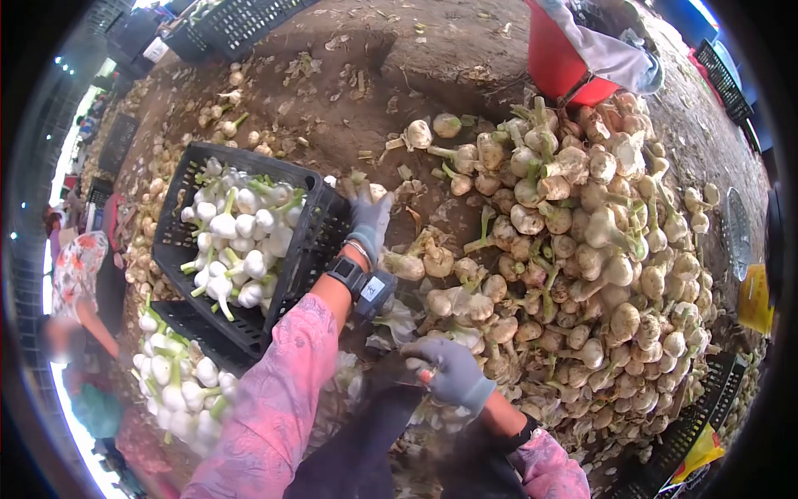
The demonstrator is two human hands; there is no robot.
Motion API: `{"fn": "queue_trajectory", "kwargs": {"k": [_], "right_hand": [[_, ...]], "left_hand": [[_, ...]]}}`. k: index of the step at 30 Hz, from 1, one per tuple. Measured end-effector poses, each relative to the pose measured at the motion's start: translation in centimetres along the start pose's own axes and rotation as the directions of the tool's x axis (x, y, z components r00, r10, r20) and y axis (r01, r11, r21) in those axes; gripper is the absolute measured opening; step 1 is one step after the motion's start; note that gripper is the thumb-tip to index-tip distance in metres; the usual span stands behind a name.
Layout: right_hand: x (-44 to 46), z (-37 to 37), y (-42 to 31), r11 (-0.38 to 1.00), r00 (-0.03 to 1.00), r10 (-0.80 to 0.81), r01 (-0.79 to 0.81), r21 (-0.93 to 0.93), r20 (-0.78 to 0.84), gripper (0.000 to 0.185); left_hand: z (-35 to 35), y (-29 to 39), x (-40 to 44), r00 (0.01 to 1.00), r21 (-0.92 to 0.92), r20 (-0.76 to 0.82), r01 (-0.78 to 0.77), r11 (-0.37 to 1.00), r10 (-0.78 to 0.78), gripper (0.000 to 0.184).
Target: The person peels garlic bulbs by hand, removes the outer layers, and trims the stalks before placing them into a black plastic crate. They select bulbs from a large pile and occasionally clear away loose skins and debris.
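Note:
My left hand (370, 223), in a grey glove, reaches forward beside the right side of a black plastic crate (314, 249). Its fingers are closed around a garlic bulb (377, 192), partly hidden. Peeled white garlic bulbs (245, 224) with green stems fill the crate. My right hand (455, 372), also gloved, is low in front of me, above my dark-clothed legs. Its fingers curl around a small object with a red end (426, 376); its kind is not clear. A large pile of unpeeled garlic (573, 249) lies close to its right.
More white garlic (174, 374) lies at the lower left. A red container with a grey cloth (565, 58) stands behind the pile. Other black crates (241, 29) are at the back and lower right. A person in a flowered top (81, 266) is at the left. Loose skins litter the ground.

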State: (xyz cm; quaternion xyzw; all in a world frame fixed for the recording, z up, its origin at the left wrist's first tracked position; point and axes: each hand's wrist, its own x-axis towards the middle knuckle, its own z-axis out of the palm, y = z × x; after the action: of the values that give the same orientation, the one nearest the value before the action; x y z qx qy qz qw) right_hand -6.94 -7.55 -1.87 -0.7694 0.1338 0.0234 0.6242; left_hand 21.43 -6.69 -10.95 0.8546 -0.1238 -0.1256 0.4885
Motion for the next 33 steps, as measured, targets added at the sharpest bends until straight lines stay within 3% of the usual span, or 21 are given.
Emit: {"fn": "queue_trajectory", "kwargs": {"k": [2,4,6,8,10,12,14,15,17,19,21,22,24,25,26,28,29,30,31,32,33], "right_hand": [[0.1,-0.5,0.2,0.999,0.997,-0.006,0.01,0.044,-0.075,0.024],[0.3,-1.1,0.0,0.997,0.994,0.004,0.005,0.075,-0.111,0.023],[0.9,-1.9,0.7,0.999,0.993,0.007,0.0,0.053,-0.116,0.024],[2.6,-3.5,1.5,0.979,0.94,-0.107,0.043,-0.199,-0.324,0.028],[5.2,-5.6,2.1,0.913,0.892,-0.167,-0.021,-0.407,-0.42,0.035],[8.8,-8.1,3.0,0.795,0.894,-0.185,-0.109,-0.597,-0.408,0.046],[13.0,-9.7,4.0,0.643,0.916,-0.2,-0.147,-0.752,-0.349,0.055],[15.2,-10.4,4.4,0.573,0.93,-0.188,-0.158,-0.804,-0.316,0.058],[18.7,-10.9,5.8,0.463,0.947,-0.127,-0.208,-0.862,-0.296,0.061],[21.2,-10.8,7.3,0.374,0.948,-0.032,-0.282,-0.884,-0.316,0.062],[22.1,-10.7,7.5,0.384,0.918,0.079,-0.387,-0.838,-0.387,0.048],[22.1,-10.9,7.3,0.401,0.911,0.141,-0.41,-0.819,-0.387,0.045],[21.4,-11.0,6.5,0.438,0.902,0.181,-0.432,-0.789,-0.393,0.036],[20.8,-10.6,6.9,0.574,0.905,0.082,-0.385,-0.722,-0.418,0.039],[19.7,-10.2,7.6,0.698,0.893,-0.015,-0.313,-0.644,-0.45,0.041],[16.9,-9.2,8.2,0.873,0.879,-0.103,-0.145,-0.466,-0.466,0.056],[14.6,-8.1,7.0,0.958,0.89,-0.011,-0.122,-0.261,-0.456,0.056],[11.7,-6.8,5.3,0.993,0.899,0.082,-0.11,-0.04,-0.431,0.057],[9.1,-4.7,4.1,0.933,0.902,0.175,-0.023,0.359,-0.395,0.058],[6.2,-4.0,1.6,0.953,0.898,0.165,-0.04,0.299,-0.409,0.055],[4.1,-3.4,0.4,0.921,0.935,0.198,-0.075,0.382,-0.296,0.053]], "left_hand": [[0.0,-0.3,0.2,0.993,0.044,0.084,0.077,0.996,-0.08,0.06],[0.0,-0.6,0.2,0.989,0.082,0.144,0.024,0.996,-0.036,0.058],[0.3,-2.4,0.9,0.968,0.362,0.187,-0.226,0.904,0.167,0.052],[1.9,-8.1,2.8,0.961,0.151,0.165,-0.247,0.957,0.222,0.05],[0.6,-6.1,1.8,0.953,0.307,0.205,-0.277,0.91,0.221,0.04],[0.2,-6.1,-0.6,0.941,0.128,0.258,-0.257,0.958,0.218,0.033],[-0.6,-4.3,-4.5,0.914,-0.105,0.378,-0.115,0.988,0.146,0.026],[-1.3,-1.5,-7.2,0.876,-0.233,0.474,0.029,0.972,0.087,0.024],[-3.0,2.3,-10.8,0.839,-0.075,0.441,-0.32,0.945,0.319,0.022],[-3.8,1.4,-12.5,0.696,0.052,0.497,-0.62,0.783,0.518,0.022],[-4.8,1.9,-14.8,0.631,0.029,0.724,-0.432,0.901,0.279,0.02],[-4.9,0.6,-15.7,0.564,0.011,0.665,-0.664,0.748,0.49,0.018],[-6.3,1.5,-15.6,0.599,-0.042,0.758,-0.352,0.935,0.26,0.017],[-7.1,1.7,-15.4,0.587,-0.055,0.796,-0.174,0.983,0.148,0.017],[-7.5,0.6,-14.9,0.672,-0.207,0.688,-0.182,0.961,0.275,0.018],[-7.9,1.2,-14.8,0.844,-0.115,0.526,-0.052,0.992,0.105,0.039],[-8.4,3.5,-14.2,0.867,-0.033,0.437,-0.25,0.968,0.239,0.049],[-8.3,4.4,-14.6,0.85,-0.033,0.435,-0.314,0.949,0.297,0.054],[-7.7,5.2,-15.3,0.825,-0.039,0.439,-0.377,0.925,0.355,0.059],[-7.0,5.6,-15.8,0.794,-0.049,0.445,-0.44,0.897,0.414,0.065],[-6.4,5.2,-16.5,0.738,-0.103,0.494,-0.475,0.874,0.459,0.068]]}}
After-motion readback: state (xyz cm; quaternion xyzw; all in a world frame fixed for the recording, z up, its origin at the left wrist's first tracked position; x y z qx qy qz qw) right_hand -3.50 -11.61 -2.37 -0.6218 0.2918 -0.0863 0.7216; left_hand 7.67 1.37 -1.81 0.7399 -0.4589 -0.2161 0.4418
